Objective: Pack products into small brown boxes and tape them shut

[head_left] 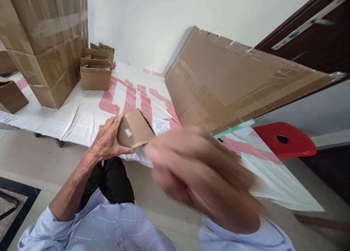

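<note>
Head view: left grip [109,139] clamped on the small carton [136,127] at the near edge of the surface [84,108], right grip [202,167] a blur nearby, together or apart I cannot tell; looks like a steadying step, next move calling for a firm left hold
</note>
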`<state>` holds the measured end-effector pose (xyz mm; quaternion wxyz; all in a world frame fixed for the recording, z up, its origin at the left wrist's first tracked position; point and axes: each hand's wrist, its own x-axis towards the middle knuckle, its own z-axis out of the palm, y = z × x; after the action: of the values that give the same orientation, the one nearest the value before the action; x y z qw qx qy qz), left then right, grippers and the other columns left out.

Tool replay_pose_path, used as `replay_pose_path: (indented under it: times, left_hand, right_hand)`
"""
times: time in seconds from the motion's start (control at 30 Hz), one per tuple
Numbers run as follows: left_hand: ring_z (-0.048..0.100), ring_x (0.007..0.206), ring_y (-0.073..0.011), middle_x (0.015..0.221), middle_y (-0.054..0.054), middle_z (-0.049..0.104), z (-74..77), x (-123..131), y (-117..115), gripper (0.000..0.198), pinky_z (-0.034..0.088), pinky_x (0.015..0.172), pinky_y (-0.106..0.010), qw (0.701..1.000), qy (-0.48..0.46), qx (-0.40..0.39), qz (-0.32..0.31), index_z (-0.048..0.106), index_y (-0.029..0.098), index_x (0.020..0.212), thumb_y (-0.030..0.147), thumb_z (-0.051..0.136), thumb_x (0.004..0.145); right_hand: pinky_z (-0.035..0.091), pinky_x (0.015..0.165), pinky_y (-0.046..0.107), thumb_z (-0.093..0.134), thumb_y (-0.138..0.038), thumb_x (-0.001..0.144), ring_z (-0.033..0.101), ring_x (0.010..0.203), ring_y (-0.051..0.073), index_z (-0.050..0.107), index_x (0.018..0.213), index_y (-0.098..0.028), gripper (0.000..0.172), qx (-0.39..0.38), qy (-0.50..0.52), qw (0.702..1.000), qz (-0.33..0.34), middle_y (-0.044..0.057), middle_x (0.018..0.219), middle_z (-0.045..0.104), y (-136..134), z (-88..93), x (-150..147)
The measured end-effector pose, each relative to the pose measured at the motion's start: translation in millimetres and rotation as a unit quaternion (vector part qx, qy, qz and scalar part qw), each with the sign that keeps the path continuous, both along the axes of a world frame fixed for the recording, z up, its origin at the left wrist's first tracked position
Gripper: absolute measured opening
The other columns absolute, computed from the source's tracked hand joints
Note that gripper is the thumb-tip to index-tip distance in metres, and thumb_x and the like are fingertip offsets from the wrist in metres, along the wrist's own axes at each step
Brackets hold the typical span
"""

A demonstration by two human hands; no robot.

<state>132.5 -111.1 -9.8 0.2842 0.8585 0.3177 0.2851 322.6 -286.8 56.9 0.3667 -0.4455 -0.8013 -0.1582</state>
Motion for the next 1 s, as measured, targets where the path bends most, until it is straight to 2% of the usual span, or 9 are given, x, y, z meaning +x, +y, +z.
replay_pose_path:
  times: [0.03, 0.07, 0.1, 0.17, 0.27, 0.33, 0.57, 0.77, 1.0]
  left_hand:
    - [0.049, 0.149, -0.0447, 0.159, -0.02, 0.053, -0.3, 0, -1, 0.11, 0.042, 0.119, -0.066, 1.0, 0.002, -0.001, 0.002, 0.04, 0.023, 0.161, 0.041, 0.095, 0.067]
    - [0.048, 0.15, -0.0454, 0.16, -0.021, 0.053, -0.7, 0, -1, 0.112, 0.042, 0.119, -0.066, 1.0, 0.005, -0.002, 0.005, 0.04, 0.022, 0.161, 0.04, 0.095, 0.066]
    - [0.048, 0.15, -0.0461, 0.16, -0.021, 0.053, -1.1, 1, -1, 0.114, 0.042, 0.119, -0.066, 1.0, 0.009, -0.003, 0.008, 0.039, 0.022, 0.161, 0.04, 0.097, 0.064]
    - [0.048, 0.15, -0.0465, 0.159, -0.021, 0.053, -1.5, 2, -1, 0.117, 0.042, 0.118, -0.067, 1.0, 0.014, -0.002, 0.015, 0.039, 0.022, 0.161, 0.041, 0.098, 0.061]
    - [0.05, 0.148, -0.0452, 0.159, -0.021, 0.053, -0.5, 2, -2, 0.115, 0.043, 0.116, -0.065, 1.0, 0.018, -0.007, 0.018, 0.039, 0.022, 0.16, 0.041, 0.097, 0.063]
    - [0.05, 0.147, -0.0449, 0.159, -0.02, 0.053, 0.4, 2, -3, 0.114, 0.044, 0.115, -0.065, 1.0, 0.018, -0.013, 0.018, 0.039, 0.023, 0.16, 0.041, 0.097, 0.063]
    - [0.049, 0.148, -0.0447, 0.159, -0.019, 0.053, -3.6, 2, -2, 0.117, 0.043, 0.116, -0.064, 1.0, 0.011, -0.01, 0.014, 0.037, 0.026, 0.162, 0.042, 0.097, 0.063]
    - [0.044, 0.153, -0.0461, 0.164, -0.02, 0.049, -1.9, 2, -1, 0.121, 0.041, 0.118, -0.066, 1.0, 0.02, -0.022, 0.008, 0.035, 0.025, 0.164, 0.042, 0.098, 0.062]
    - [0.047, 0.151, -0.0451, 0.161, -0.019, 0.052, 2.5, 1, -5, 0.118, 0.042, 0.117, -0.065, 1.0, 0.016, -0.024, 0.005, 0.037, 0.026, 0.163, 0.039, 0.098, 0.063]
  right_hand:
    - [0.058, 0.085, 0.046, 0.065, -0.021, 0.101, 0.07, 0.1, 0.028, 0.075, 0.122, -0.031, 0.025, 0.001, -0.029, 1.0, -0.01, 0.007, 0.108, 0.075, 40, 11.5, 0]
    - [0.056, 0.083, 0.043, 0.06, -0.014, 0.101, 0.068, 0.095, 0.026, 0.077, 0.112, -0.025, 0.023, 0.031, -0.057, 0.998, -0.006, 0.008, 0.101, 0.074, 71, 15.8, -1]
    - [0.054, 0.083, 0.041, 0.058, -0.009, 0.1, 0.066, 0.095, 0.025, 0.077, 0.104, -0.022, 0.023, 0.02, -0.098, 0.995, -0.024, 0.008, 0.098, 0.074, 93, 13.9, -2]
    - [0.048, 0.081, 0.038, 0.063, -0.008, 0.098, 0.063, 0.093, 0.025, 0.077, 0.093, -0.018, 0.018, 0.006, -0.174, 0.983, -0.057, 0.01, 0.094, 0.073, 115, -1.5, -2]
    - [0.042, 0.082, 0.038, 0.068, -0.011, 0.098, 0.06, 0.093, 0.024, 0.076, 0.086, -0.017, 0.016, 0.011, -0.252, 0.965, -0.077, 0.009, 0.093, 0.073, 116, -24.7, 2]
    - [0.039, 0.082, 0.037, 0.067, -0.01, 0.098, 0.058, 0.092, 0.023, 0.075, 0.082, -0.018, 0.02, 0.023, -0.275, 0.958, -0.078, 0.008, 0.09, 0.073, 112, -29.7, 3]
    - [0.037, 0.08, 0.036, 0.066, -0.005, 0.096, 0.056, 0.092, 0.023, 0.077, 0.083, -0.017, 0.022, -0.012, -0.29, 0.953, -0.084, 0.008, 0.087, 0.072, 115, -23.8, -1]
    - [0.039, 0.079, 0.036, 0.063, -0.007, 0.098, 0.057, 0.098, 0.025, 0.075, 0.082, -0.017, 0.022, -0.019, -0.296, 0.95, -0.095, 0.011, 0.097, 0.073, 120, -22.7, -5]
    - [0.041, 0.081, 0.038, 0.059, -0.007, 0.099, 0.056, 0.097, 0.026, 0.076, 0.097, -0.014, 0.019, -0.061, -0.295, 0.95, -0.085, 0.013, 0.1, 0.073, 123, -21.4, -6]
